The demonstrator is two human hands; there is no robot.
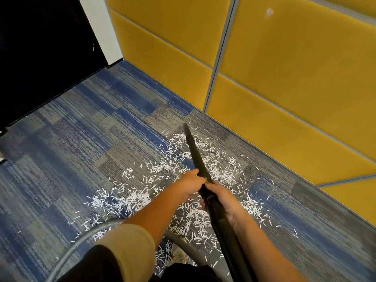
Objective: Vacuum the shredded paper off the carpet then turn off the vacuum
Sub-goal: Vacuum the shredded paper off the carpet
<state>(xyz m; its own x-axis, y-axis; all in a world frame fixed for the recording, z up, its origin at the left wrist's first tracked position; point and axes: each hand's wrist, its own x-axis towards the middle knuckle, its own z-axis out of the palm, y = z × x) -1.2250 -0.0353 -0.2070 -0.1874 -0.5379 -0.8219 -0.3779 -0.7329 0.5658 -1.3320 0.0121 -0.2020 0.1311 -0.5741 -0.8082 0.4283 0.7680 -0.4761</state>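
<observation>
The shredded paper point(183, 180) lies on the carpet point(71, 149), beside the wall point(284, 88) at right.

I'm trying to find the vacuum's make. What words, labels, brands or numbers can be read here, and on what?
None: no text can be read in this view.
The black vacuum wand shows no label or brand.
The grey hose, yellow wall panels and carpet bear no print.
The shredded paper strips are too small to show any print.

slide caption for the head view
Left hand and right hand grip a vacuum wand over shredded paper on blue-grey carpet by a yellow wall.
</observation>
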